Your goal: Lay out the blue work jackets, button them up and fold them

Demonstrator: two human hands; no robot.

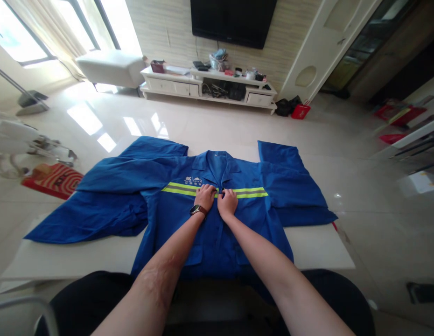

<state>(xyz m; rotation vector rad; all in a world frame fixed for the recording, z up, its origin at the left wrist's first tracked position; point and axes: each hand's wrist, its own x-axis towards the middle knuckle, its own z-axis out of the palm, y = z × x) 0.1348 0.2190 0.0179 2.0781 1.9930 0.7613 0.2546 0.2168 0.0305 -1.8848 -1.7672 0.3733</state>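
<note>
A blue work jacket (175,212) lies spread front side up, its collar pointing away from me and both sleeves spread out to the sides. Across the chest runs a yellow-green and grey reflective stripe (252,192), with white printing above it on the left. My left hand (206,197), a watch (198,210) on its wrist, is closed at the front opening, level with the stripe. Just to its right, my right hand (227,203) has its fingers curled on the other front edge. The fingertips are close together and partly hide the fabric they pinch.
Under the jacket is a white table (320,247). A red patterned bag (54,179) is at the left. Beyond the tiled floor, a white TV cabinet (161,85) holds several small items, with a television (234,21) above. A white bench (110,67) stands by the window.
</note>
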